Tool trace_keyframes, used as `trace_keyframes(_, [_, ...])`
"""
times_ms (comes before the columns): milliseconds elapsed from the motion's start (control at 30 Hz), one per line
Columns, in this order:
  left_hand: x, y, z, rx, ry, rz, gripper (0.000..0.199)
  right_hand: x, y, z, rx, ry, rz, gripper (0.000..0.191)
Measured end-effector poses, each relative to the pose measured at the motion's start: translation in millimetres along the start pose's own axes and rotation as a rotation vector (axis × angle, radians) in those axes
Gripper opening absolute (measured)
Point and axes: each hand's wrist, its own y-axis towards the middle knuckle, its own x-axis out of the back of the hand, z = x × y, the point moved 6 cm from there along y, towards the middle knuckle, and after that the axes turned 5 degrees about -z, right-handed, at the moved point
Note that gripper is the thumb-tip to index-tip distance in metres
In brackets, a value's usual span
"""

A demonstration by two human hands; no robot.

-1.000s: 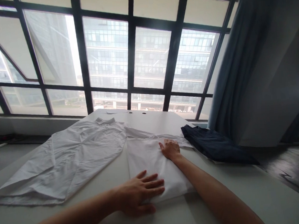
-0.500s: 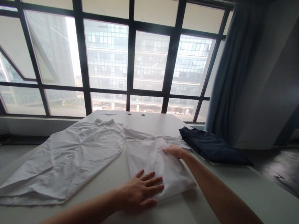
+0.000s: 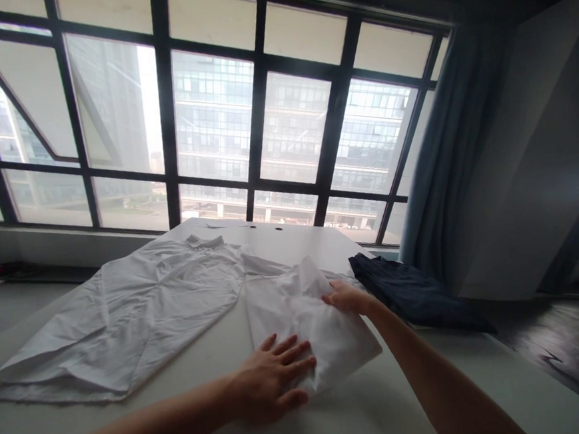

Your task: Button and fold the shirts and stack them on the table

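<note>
The white shirt [image 3: 290,324] is pressed by the left hand [image 3: 270,382], fingers apart, and clamped by the right hand [image 3: 346,298]; slippage could crease it.

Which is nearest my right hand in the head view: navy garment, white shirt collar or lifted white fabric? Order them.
1. Lifted white fabric: touching, under the right hand.
2. Navy garment: just to its right.
3. White shirt collar: far left, up the table.

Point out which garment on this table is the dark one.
The crumpled navy garment at the right side of the table, just beyond the right hand; the spread shirt and the fabric under the right hand and left hand are white.
</note>
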Motion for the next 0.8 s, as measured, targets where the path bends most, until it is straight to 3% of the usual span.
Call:
trace_keyframes(100, [0.1,0.3,8.0,0.027,-0.009,-0.045,0.068,8.3,7.8,9.4,-0.001,0.001,0.059,0.023])
trace_keyframes(233, [-3.0,1.2,24.7,0.122,0.005,-0.06,0.068,36.0,19.7,-8.0,-0.18,-0.196,-0.119,0.031])
trace_keyframes(333, [-4.7,2.0,30.2,0.143,0.016,-0.061,0.067,45.2,21.9,-29.1,-0.275,-0.241,-0.228,0.036])
trace_keyframes(467, [-5.3,2.4,29.2,0.134,0.035,-0.059,0.066,53.8,27.0,-48.6,-0.23,-0.23,-0.349,0.039])
trace_keyframes(533, [-3.8,2.4,27.9,0.132,0.039,-0.074,0.065,68.3,35.5,-54.4,-0.181,-0.184,-0.393,0.037])
trace_keyframes(667, [-3.3,2.9,27.4,0.149,0.047,-0.057,0.066,133.1,62.9,-70.3,-0.083,-0.085,-0.471,0.031])
trace_keyframes(800, [-4.3,4.2,28.9,0.156,0.034,-0.069,0.065,223.5,85.0,-129.8,-0.136,-0.085,-0.58,0.029])
